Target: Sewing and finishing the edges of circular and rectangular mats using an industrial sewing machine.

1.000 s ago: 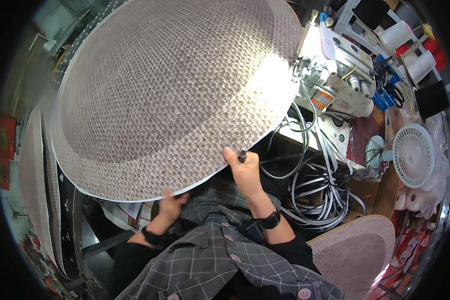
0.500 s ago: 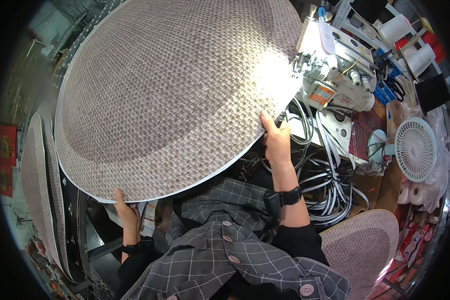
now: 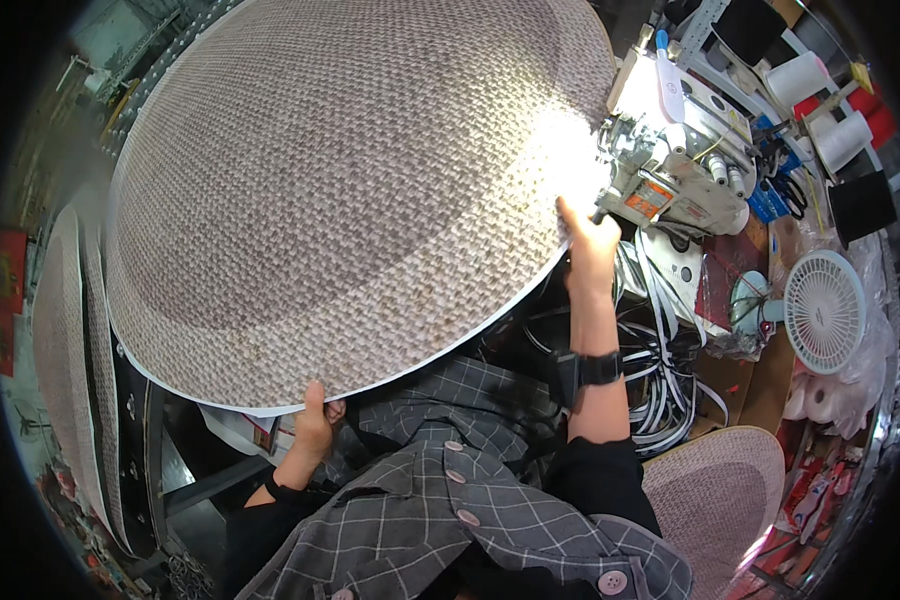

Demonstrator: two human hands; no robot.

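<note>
A large round mat (image 3: 350,200) with a beige-brown woven pattern and white edging spreads across the view in front of me. My left hand (image 3: 315,428) grips its near edge, thumb on top and fingers underneath. Farther right, my right hand (image 3: 592,250) holds the rim with the thumb on top; its other fingers are mostly hidden. Just beyond that hand, the mat's right edge meets a white sewing machine (image 3: 685,150), where a bright lamp glare washes out the stitching area.
White and black binding strips (image 3: 660,385) lie coiled below the machine. A small fan (image 3: 823,310) stands at right, near thread cones (image 3: 840,140). More woven mats (image 3: 65,350) hang at left, and another mat (image 3: 715,490) rests at lower right.
My left hand has shifted right along the mat's near edge. My right hand has moved right and slightly away from me, closer to the machine, still gripping the rim.
</note>
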